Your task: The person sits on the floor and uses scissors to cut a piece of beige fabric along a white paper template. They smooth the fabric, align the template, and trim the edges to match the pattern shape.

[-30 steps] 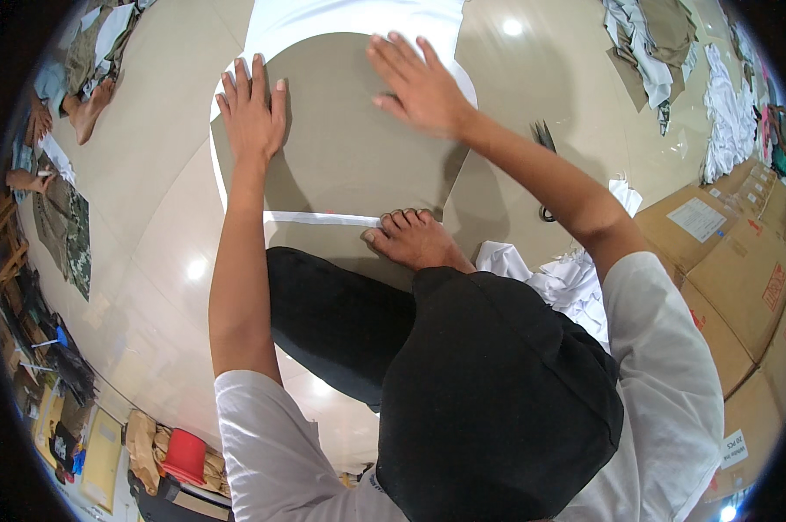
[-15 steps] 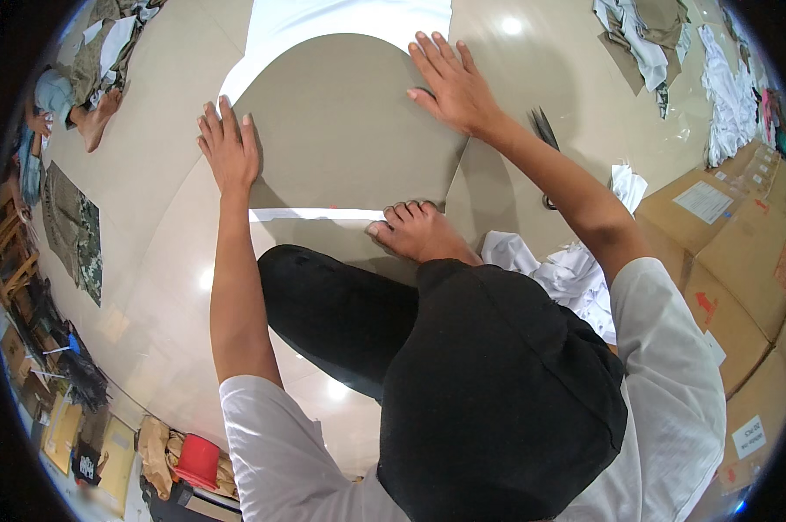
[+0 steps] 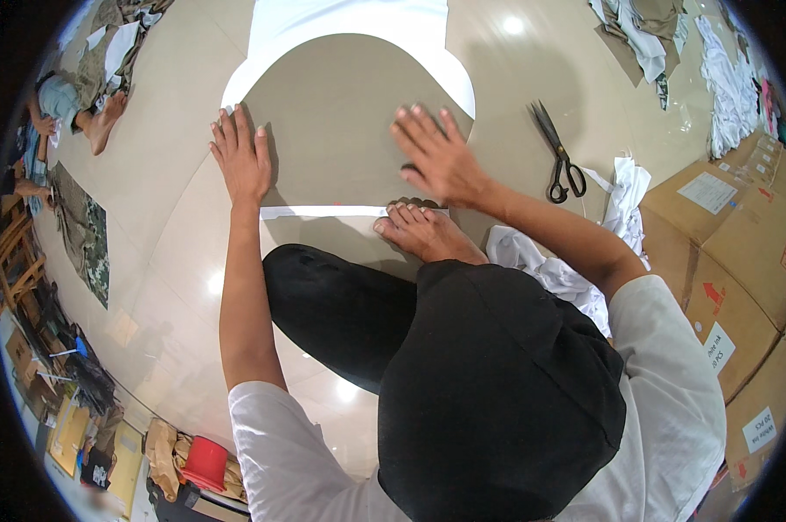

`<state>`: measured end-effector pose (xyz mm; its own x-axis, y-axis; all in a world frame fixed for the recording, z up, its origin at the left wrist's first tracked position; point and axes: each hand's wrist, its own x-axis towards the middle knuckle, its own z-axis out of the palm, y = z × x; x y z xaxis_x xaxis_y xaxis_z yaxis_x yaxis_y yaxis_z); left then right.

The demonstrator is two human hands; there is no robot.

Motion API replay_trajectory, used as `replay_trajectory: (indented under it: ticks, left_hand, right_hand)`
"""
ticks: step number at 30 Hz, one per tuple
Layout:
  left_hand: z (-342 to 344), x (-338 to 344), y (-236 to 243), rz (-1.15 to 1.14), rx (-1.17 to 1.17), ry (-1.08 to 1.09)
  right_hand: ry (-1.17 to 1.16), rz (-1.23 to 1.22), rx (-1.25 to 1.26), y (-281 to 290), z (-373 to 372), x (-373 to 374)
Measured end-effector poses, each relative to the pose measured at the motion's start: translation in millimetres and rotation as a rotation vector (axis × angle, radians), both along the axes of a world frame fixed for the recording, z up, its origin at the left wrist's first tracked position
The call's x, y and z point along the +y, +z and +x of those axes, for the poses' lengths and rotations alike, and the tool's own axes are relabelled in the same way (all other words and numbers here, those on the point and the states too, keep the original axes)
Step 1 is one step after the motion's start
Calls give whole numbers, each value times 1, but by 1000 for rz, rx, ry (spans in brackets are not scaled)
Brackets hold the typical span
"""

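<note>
A taupe cloth piece (image 3: 341,113) with a rounded far edge lies flat on a white cloth (image 3: 349,16), which shows around its curve. Along its near edge runs a narrow white strip (image 3: 315,211). My left hand (image 3: 243,161) rests open on the left edge of the cloth, fingers stretched away from me. Over the right part of the taupe piece is my right hand (image 3: 441,161), fingers apart and a little blurred; whether it presses on the cloth I cannot tell. My bare foot (image 3: 428,233) stands at the near edge, toes on the strip.
Black-handled scissors (image 3: 554,152) lie on the tiled floor to the right. Crumpled white cloth (image 3: 541,270) sits beside my knee, near cardboard boxes (image 3: 741,270). At the left are a camouflage-and-taupe cloth (image 3: 82,230) and another person's foot (image 3: 106,123). A red container (image 3: 204,461) stands lower left.
My right hand has slid from the upper right edge of the cloth toward me, uncovering the white border and the scissors. My left hand stays at the left edge.
</note>
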<state>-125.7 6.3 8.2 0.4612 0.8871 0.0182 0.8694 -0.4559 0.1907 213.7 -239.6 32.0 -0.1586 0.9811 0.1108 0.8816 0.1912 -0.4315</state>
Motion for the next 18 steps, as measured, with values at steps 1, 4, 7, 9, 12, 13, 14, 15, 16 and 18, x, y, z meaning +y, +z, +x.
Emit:
replay_trajectory:
  ticks: [1, 4, 7, 9, 12, 13, 14, 15, 16, 18]
  left_hand:
    - [3, -1, -1, -2, 18, -8]
    - [9, -4, -3, -15, 37, -17]
    - [7, -6, -3, -8, 43, -10]
    - [8, -7, -3, 10, 36, -22]
    - [10, -7, -3, 14, 36, -25]
    - [10, -7, -3, 12, 40, -22]
    - [10, -7, -3, 12, 43, -20]
    - [9, -7, -3, 12, 46, -18]
    - [9, -6, -4, 13, 48, -16]
    - [8, -7, -4, 13, 47, -18]
  right_hand:
    - [29, -18, 7, 1, -10, -7]
    - [-15, -73, 0, 0, -13, -10]
    - [-68, -81, -29, 1, -4, -7]
    - [-88, -63, -60, -1, 7, -3]
    - [-117, -38, -104, -4, 22, 1]
    - [-126, -36, -113, -3, 26, 2]
    - [-134, -34, -122, -3, 28, 3]
    - [-138, -55, -120, -3, 29, 4]
    - [-142, -74, -119, -3, 31, 5]
    - [-147, -97, -115, -2, 34, 7]
